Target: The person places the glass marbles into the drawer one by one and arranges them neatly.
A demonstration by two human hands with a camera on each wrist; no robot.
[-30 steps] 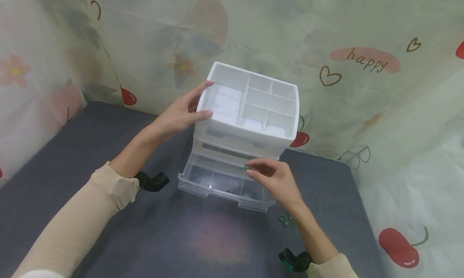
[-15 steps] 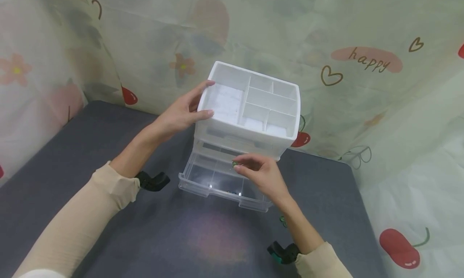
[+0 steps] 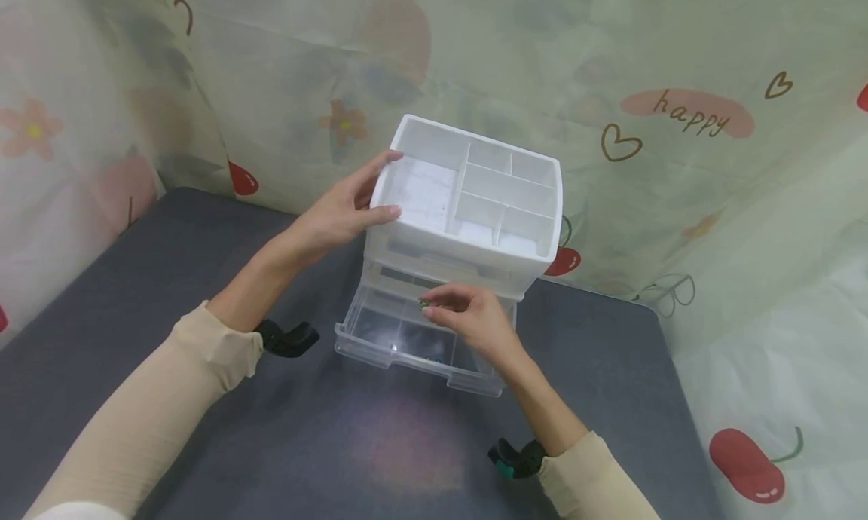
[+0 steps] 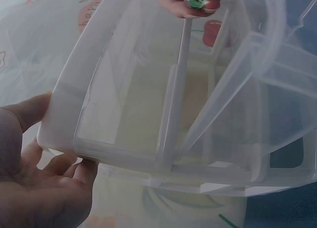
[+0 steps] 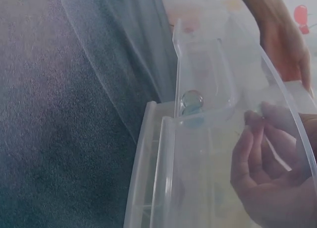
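Note:
A white drawer organizer point(image 3: 468, 243) with a divided top tray stands tilted in the head view. My left hand point(image 3: 335, 209) grips its left side, thumb near the front rim. Below the top, a clear drawer point(image 3: 362, 350) is pulled out, split by thin dividers. Over this drawer my right hand point(image 3: 471, 316) pinches a green marble point(image 3: 423, 305) between thumb and fingertips. In the left wrist view the marble point(image 4: 195, 0) is clear with green swirls. Small bluish glass marbles point(image 3: 434, 360) lie in the drawer, seen through its wall in the right wrist view.
A dark grey table point(image 3: 271, 437) carries the organizer. Behind it hangs a patterned curtain point(image 3: 285, 75). Black wrist cameras point(image 3: 517, 460) sit on both wrists.
My right hand has moved left over the open drawer, still pinching the green marble. Its forearm now covers the green marbles seen on the table earlier. The left hand stays in place.

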